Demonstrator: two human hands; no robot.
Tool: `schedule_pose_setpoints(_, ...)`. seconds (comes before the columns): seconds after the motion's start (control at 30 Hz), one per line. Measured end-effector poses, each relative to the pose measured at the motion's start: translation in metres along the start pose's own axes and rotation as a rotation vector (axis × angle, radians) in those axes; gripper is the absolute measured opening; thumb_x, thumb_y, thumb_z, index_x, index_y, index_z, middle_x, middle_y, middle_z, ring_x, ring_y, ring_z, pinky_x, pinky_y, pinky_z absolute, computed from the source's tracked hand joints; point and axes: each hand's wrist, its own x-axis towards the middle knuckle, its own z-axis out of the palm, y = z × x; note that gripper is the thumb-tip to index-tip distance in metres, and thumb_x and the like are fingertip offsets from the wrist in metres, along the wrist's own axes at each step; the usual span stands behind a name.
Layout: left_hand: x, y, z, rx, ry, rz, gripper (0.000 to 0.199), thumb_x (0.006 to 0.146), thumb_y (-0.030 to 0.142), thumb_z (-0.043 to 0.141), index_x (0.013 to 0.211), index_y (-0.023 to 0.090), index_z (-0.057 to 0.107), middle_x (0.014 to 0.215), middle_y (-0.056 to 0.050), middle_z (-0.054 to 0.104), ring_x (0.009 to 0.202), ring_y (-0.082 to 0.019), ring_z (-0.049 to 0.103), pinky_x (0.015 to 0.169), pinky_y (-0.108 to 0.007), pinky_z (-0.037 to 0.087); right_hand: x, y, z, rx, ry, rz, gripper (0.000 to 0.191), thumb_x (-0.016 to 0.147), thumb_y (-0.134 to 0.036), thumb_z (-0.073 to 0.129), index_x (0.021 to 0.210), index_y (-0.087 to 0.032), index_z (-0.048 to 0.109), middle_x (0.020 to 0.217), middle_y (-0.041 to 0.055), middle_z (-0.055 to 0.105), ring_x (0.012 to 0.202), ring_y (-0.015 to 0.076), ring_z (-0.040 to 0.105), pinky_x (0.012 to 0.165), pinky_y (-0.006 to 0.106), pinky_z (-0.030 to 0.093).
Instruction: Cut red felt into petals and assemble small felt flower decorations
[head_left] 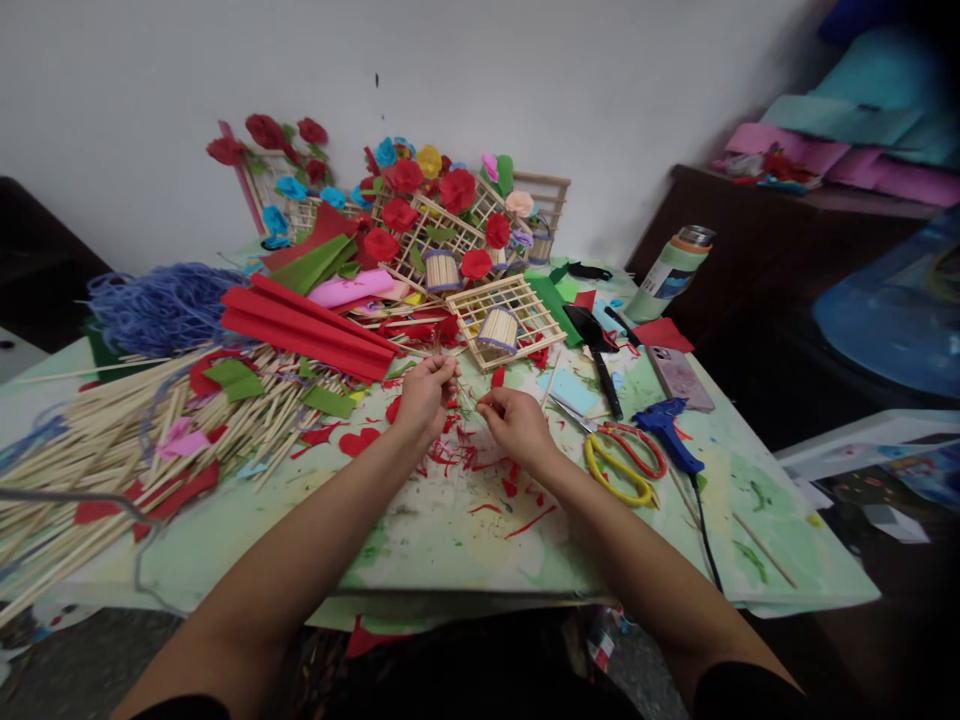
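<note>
My left hand (429, 396) is closed near the table's middle, its fingers pinched around a few thin wispy strands (438, 345) that stick up above it. Close by on the right, my right hand (511, 420) is closed too, thumb and fingertips together; fine strands seem to run between the hands, but what it grips is too small to name. Red paper scraps (469, 457) lie under both hands. Just beyond them sits a wooden lattice (536, 312) with a small stick basket (498, 330) on it. Folded red paper (307, 328) lies to the left.
Wooden sticks (82, 470) and blue yarn (169, 307) cover the left. At right are scissors (619, 480), a blue glue gun (670, 432), a phone (679, 378) and a bottle (670, 274). Paper flowers (457, 190) on lattices stand by the wall.
</note>
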Motion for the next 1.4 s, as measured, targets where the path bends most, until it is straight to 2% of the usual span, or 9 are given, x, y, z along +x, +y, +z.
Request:
schedule_pose_setpoints(0.2, 0.0, -0.001, 0.0, -0.04, -0.008, -0.031, 0.015, 0.067, 0.014, 0.071, 0.064, 0.012, 0.057, 0.056, 0.004, 0.052, 0.044, -0.002, 0.043, 0.043, -0.013, 0.034, -0.002, 0.002, 0.006, 0.153, 0.027, -0.058, 0.025, 0.085, -0.036, 0.051, 0.095, -0.016, 0.062, 0.101, 0.0121, 0.064, 0.098, 0.0229, 0.054, 0.087, 0.035, 0.038)
schedule_pose_setpoints(0.37, -0.003, 0.001, 0.003, -0.074, -0.02, -0.091, 0.016, 0.067, 0.014, 0.072, 0.065, 0.012, 0.056, 0.054, 0.005, 0.05, 0.041, -0.001, 0.042, 0.041, -0.012, 0.034, -0.005, -0.004, 0.013, 0.928, -0.436, 0.217, 0.028, 0.083, -0.045, 0.049, 0.084, -0.018, 0.058, 0.065, 0.0023, 0.063, 0.058, 0.0152, 0.056, 0.061, 0.029, 0.042)
schedule_pose_setpoints(0.5, -0.004, 0.002, 0.004, -0.06, -0.02, -0.06, 0.013, 0.068, 0.012, 0.07, 0.067, 0.012, 0.056, 0.058, 0.004, 0.053, 0.042, -0.001, 0.042, 0.041, -0.011, 0.033, -0.008, -0.007, 0.014, 1.147, -0.422, 0.294, 0.027, 0.074, -0.044, 0.06, 0.076, -0.017, 0.055, 0.049, -0.0062, 0.046, 0.041, 0.0081, 0.037, 0.045, 0.022, 0.028)
schedule_pose_setpoints(0.6, -0.004, 0.001, 0.003, -0.063, -0.008, -0.054, 0.013, 0.068, 0.011, 0.069, 0.067, 0.012, 0.057, 0.061, 0.003, 0.054, 0.043, 0.0, 0.041, 0.04, -0.011, 0.031, -0.007, -0.008, 0.012, 0.918, -0.367, 0.266, 0.022, 0.081, -0.039, 0.05, 0.071, -0.019, 0.052, 0.047, -0.0073, 0.037, 0.04, 0.0085, 0.031, 0.045, 0.023, 0.025)
schedule_pose_setpoints(0.8, 0.0, -0.002, -0.002, -0.132, 0.025, -0.094, 0.015, 0.076, 0.011, 0.063, 0.066, 0.013, 0.053, 0.061, 0.003, 0.051, 0.042, 0.0, 0.041, 0.039, -0.009, 0.032, -0.01, -0.009, 0.01, -0.236, -0.149, 0.017, 0.013, 0.083, -0.019, 0.047, 0.083, -0.019, 0.059, 0.071, 0.0088, 0.064, 0.067, 0.0204, 0.057, 0.059, 0.028, 0.033)
schedule_pose_setpoints(0.9, 0.002, -0.002, -0.004, -0.157, 0.04, -0.118, 0.014, 0.079, 0.009, 0.058, 0.067, 0.013, 0.053, 0.063, 0.002, 0.054, 0.042, 0.0, 0.041, 0.038, -0.009, 0.032, -0.012, -0.009, 0.009, -0.311, -0.172, 0.015, 0.016, 0.084, -0.017, 0.045, 0.085, -0.019, 0.06, 0.074, 0.0095, 0.066, 0.069, 0.0206, 0.059, 0.059, 0.028, 0.033)
schedule_pose_setpoints(1.0, 0.003, 0.001, -0.004, -0.182, 0.023, -0.144, 0.017, 0.08, 0.005, 0.055, 0.065, 0.012, 0.05, 0.06, 0.003, 0.052, 0.04, 0.001, 0.038, 0.036, -0.008, 0.03, -0.011, -0.01, 0.007, 0.02, -0.19, 0.017, 0.022, 0.085, -0.019, 0.042, 0.069, -0.019, 0.057, 0.064, 0.0039, 0.059, 0.061, 0.0153, 0.052, 0.057, 0.026, 0.033)
schedule_pose_setpoints(1.2, 0.006, 0.006, -0.003, -0.202, -0.046, -0.174, 0.012, 0.079, 0.009, 0.06, 0.069, 0.011, 0.053, 0.066, 0.0, 0.057, 0.039, 0.002, 0.038, 0.035, -0.007, 0.028, -0.013, -0.011, 0.011, 1.068, -0.296, 0.338, 0.026, 0.076, -0.044, 0.055, 0.067, -0.02, 0.052, 0.044, -0.0096, 0.028, 0.039, 0.0069, 0.016, 0.042, 0.023, 0.013)
schedule_pose_setpoints(1.4, -0.002, -0.007, -0.001, -0.168, -0.173, -0.212, 0.017, 0.071, 0.018, 0.072, 0.081, 0.01, 0.061, 0.072, -0.003, 0.065, 0.04, 0.002, 0.038, 0.036, -0.008, 0.03, -0.012, -0.007, 0.015, 1.22, -0.269, 0.406, 0.02, 0.07, -0.037, 0.06, 0.069, -0.019, 0.052, 0.042, -0.0107, 0.027, 0.039, 0.0055, 0.013, 0.041, 0.022, 0.009)
